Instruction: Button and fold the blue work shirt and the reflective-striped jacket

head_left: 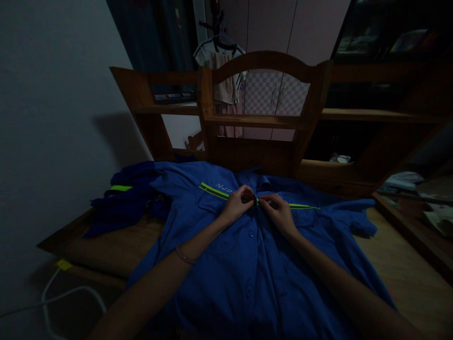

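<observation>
A blue short-sleeved work shirt (219, 245) lies spread over the wooden desk, its collar toward the back. A yellow-green stripe crosses its chest, with pale letters above the stripe on the left. My left hand (238, 204) pinches the front edge of the shirt at the stripe, thumb and fingers curled together. Close beside it, my right hand (278, 211) grips the opposite front edge, also in a pinch. Whether a button sits between the fingertips is too dark to tell. Below the hands, buttons (251, 234) show down the front placket.
Darker blue clothing (130, 198) with a yellow-green band lies at the desk's left. A wooden shelf unit (255, 123) rises along the back edge. Clothes on a hanger (222, 56) are behind it. A white cable (74, 290) hangs at lower left. Bare desk surface (406, 255) shows at right.
</observation>
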Tool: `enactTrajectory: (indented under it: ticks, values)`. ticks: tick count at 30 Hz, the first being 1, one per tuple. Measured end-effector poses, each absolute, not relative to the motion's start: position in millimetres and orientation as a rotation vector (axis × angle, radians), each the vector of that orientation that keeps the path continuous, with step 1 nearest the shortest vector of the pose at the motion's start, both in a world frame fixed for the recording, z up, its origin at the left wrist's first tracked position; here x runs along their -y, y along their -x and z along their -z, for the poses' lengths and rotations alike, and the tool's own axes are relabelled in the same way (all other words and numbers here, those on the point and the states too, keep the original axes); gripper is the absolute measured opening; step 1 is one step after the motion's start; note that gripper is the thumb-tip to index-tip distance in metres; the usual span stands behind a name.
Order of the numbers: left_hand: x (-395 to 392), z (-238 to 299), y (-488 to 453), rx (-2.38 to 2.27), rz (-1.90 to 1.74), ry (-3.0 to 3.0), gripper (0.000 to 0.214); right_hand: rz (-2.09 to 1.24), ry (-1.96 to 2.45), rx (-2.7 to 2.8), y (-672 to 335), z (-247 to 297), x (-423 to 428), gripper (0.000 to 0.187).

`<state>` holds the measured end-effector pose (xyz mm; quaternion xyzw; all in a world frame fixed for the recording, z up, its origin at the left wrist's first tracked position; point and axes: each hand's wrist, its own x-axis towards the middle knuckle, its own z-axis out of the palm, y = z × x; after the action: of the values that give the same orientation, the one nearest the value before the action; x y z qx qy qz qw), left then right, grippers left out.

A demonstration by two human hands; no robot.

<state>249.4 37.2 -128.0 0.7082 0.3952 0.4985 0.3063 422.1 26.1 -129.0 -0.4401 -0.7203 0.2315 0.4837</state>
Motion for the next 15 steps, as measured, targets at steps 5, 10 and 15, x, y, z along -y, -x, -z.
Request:
enactTrajectory:
  ticks: [5, 10, 15]
  values:
    - [-33.9, 129.9, -253.5, -1.163, -1.328, -1.925, 0.022, -0.717, 1.045, 1.726, -422.4, 135.4, -32.9, 0.023]
    - [-32.3, 130.8, -254.1, -1.201, -1.304, -2.016, 0.023, -0.999, 0.949, 1.726, -424.1, 137.2, -39.4, 0.024]
    - [-30.7, 128.0, -253.9, -1.201, -1.267, -2.065, 0.022, -1.132, 0.915, 1.745, -428.5, 135.6, -44.6, 0.030]
